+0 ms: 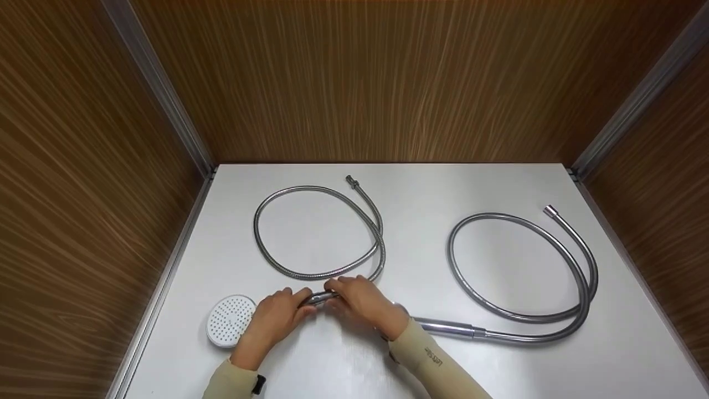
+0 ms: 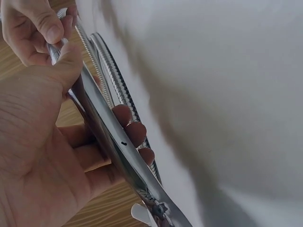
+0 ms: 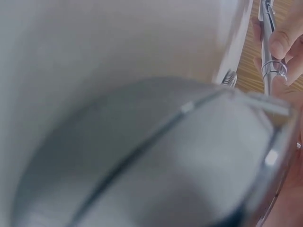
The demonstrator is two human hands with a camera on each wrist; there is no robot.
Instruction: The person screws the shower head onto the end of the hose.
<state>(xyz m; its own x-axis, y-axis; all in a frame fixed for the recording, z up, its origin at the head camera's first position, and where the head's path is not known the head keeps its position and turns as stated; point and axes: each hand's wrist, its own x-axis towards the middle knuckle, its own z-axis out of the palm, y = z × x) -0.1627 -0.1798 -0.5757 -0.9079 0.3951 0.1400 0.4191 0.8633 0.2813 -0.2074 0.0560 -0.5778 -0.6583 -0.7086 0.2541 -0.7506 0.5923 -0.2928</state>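
Observation:
My left hand (image 1: 277, 316) grips the chrome handle (image 2: 111, 135) of a shower head. The round white spray face (image 1: 231, 321), dotted with nozzles, shows beside the left wrist. My right hand (image 1: 360, 302) pinches the handle's lower end, where a metal shower hose (image 1: 310, 276) meets it. Fingers hide most of that joint in the head view. In the right wrist view a ringed collar (image 3: 273, 69) shows on the chrome piece by the fingers. The hose loops behind both hands, its free end fitting (image 1: 352, 182) pointing away.
Under the right forearm lies a second shower head, its chrome handle (image 1: 448, 328) joined to another looped hose (image 1: 487, 216). A large blurred rounded shape (image 3: 156, 156) fills much of the right wrist view. Wood-grain panels (image 1: 376, 83) border the white table (image 1: 415, 221) behind and at both sides.

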